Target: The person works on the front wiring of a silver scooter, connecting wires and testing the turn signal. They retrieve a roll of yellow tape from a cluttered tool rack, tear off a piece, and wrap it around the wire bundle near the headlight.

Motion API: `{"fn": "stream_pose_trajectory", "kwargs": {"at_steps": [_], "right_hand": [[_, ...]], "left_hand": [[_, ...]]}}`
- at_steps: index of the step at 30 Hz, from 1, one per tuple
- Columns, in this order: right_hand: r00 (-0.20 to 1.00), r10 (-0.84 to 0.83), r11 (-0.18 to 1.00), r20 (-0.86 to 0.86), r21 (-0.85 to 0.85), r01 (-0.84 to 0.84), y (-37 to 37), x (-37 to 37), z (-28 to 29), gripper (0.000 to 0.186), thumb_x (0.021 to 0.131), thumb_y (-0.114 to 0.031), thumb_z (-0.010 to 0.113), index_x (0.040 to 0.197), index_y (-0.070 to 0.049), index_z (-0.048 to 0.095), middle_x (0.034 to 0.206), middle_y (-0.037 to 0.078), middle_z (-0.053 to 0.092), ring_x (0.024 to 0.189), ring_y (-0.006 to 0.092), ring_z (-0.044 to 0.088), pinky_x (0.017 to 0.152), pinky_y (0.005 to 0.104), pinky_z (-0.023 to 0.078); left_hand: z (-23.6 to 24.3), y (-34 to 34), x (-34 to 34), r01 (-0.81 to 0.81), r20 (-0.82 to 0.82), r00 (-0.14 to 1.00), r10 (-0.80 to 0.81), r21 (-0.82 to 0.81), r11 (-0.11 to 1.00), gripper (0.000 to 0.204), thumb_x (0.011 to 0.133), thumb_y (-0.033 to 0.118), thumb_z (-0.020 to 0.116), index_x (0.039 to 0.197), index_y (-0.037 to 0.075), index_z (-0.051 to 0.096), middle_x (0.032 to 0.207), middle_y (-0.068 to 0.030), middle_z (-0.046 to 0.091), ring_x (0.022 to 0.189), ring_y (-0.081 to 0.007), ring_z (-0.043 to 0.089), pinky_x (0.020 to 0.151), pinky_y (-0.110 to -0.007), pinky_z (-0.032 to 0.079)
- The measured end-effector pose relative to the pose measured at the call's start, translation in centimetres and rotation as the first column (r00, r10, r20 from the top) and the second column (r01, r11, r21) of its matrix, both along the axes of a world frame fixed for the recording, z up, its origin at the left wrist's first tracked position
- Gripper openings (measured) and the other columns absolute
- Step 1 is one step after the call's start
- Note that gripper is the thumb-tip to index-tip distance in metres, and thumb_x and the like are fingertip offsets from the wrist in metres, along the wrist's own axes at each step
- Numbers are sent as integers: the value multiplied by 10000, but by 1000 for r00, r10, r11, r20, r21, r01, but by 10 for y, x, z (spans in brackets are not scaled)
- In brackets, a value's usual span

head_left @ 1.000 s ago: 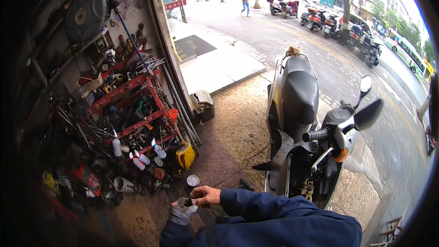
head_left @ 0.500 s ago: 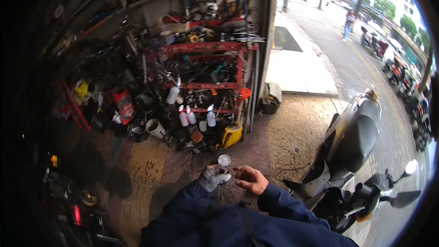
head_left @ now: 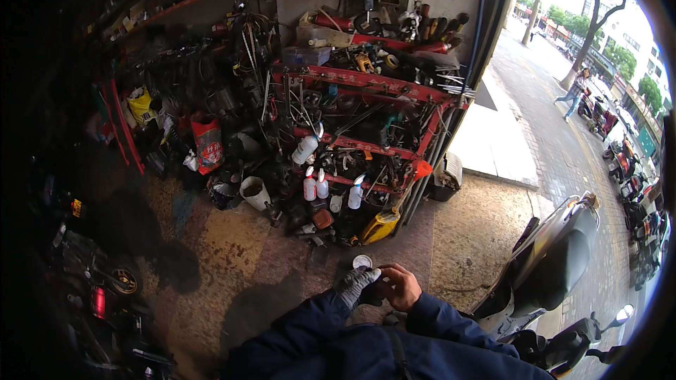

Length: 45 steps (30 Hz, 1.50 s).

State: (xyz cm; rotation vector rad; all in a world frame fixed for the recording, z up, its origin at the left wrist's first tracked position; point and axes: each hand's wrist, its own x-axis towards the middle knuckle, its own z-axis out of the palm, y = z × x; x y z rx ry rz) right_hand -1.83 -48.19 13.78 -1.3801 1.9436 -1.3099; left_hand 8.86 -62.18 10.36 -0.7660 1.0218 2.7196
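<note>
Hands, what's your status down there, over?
Left hand gloved, right hand bare, both close together. Dark item between them, details unclear. Round white-topped container just beyond.

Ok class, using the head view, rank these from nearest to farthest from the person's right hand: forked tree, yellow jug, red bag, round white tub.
1. Round white tub: just ahead and slightly left of the right hand.
2. Yellow jug: farther ahead.
3. Red bag: well off to the left.
4. Forked tree: outside, at the upper right.
</note>
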Motion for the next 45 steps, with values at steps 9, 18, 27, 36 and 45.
{"fn": "stream_pose_trajectory", "kwargs": {"at_steps": [9,18,27,36,45], "right_hand": [[970,-83,990,227,131,54,-104,-6,1,206,863,-53,631,1051,24,597,893,85,650,831,129,599,738,293,493],[877,-76,987,475,161,-2,-154,-42,-5,295,857,-28,623,1143,20,569,1057,84,652,984,168,609,869,327,486],[763,-461,825,452,534,182,-123,-155,-109,389,787,-202,733,1129,-52,624,946,104,683,813,195,677,722,317,554],[552,-717,279,-426,550,787,-37,-276,-161,348,741,-250,750,1001,-32,675,810,172,680,747,270,676,677,353,547],[824,155,977,544,40,-210,-270,-159,-79,560,812,-226,725,1269,14,509,1174,208,613,1048,274,617,907,357,501]], "left_hand": [[10,-109,5,-67,-93,995,25,-477,876,319,904,283,626,1140,68,615,1006,-79,663,777,-171,649,636,-300,548],[6,-190,41,-175,-151,984,97,-696,696,202,872,207,669,978,35,661,825,-81,670,664,-171,638,569,-312,528],[-29,-249,110,-513,-103,843,528,-451,731,94,879,31,616,970,12,603,774,-102,595,651,-169,570,555,-323,518],[-19,-286,75,-290,386,578,719,-727,623,73,892,36,579,929,65,524,645,-89,514,476,-195,498,409,-368,457],[-10,-279,-32,-405,178,830,529,-458,791,118,916,137,590,964,36,552,717,-140,605,565,-259,602,476,-418,537]]}}
